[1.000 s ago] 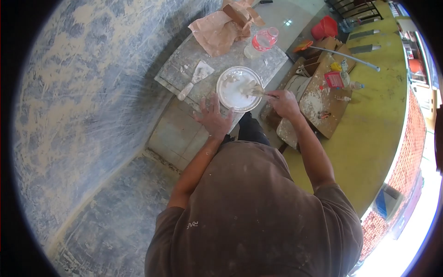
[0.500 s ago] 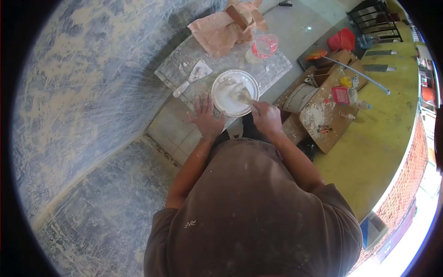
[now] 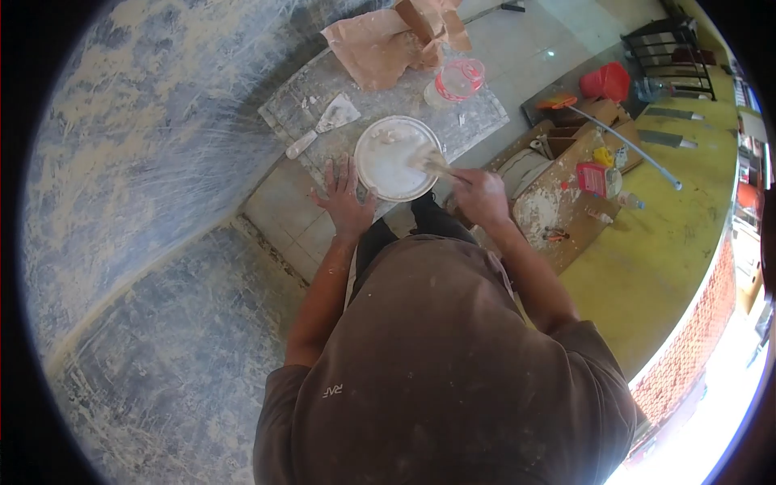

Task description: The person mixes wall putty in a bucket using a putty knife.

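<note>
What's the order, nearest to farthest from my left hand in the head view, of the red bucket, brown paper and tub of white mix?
From your left hand:
1. Tub of white mix: close by, on its right.
2. Brown paper: farther ahead, beyond the tub.
3. Red bucket: far off to the right.

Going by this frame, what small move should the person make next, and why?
Probably sweep the tool toward the far side of the round container: the right hand grips it with its end in the white mix, which looks uneven there, while the left hand is spread beside the rim.
</note>
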Demonstrator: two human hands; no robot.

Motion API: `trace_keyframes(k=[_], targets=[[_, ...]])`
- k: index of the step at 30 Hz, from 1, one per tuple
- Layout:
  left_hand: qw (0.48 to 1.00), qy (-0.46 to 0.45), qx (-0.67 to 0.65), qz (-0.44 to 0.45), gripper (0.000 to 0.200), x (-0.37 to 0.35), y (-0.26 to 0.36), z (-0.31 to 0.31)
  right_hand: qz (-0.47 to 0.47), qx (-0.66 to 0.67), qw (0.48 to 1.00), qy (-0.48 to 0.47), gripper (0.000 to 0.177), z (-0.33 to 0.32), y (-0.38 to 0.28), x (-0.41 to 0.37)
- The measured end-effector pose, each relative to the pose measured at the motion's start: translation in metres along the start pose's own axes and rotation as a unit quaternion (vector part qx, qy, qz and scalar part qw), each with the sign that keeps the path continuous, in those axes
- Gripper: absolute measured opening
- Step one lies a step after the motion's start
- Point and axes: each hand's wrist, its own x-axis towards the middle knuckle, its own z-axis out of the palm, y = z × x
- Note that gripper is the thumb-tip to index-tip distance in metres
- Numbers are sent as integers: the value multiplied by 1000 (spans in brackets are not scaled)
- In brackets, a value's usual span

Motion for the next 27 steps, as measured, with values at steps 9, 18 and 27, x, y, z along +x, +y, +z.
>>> trace_keyframes(k=[9,18,27], targets=[[1000,9,-22,-5,74,0,1,-5,-42,27,998,-41,25,22,25,36],[996,-67,-34,-42,75,8,10,-16,-206,6,966,-155,23,-17,35,118],[994,-103,-21,-35,72,16,14,-23,-215,-24,954,-207,23,-25,31,142]])
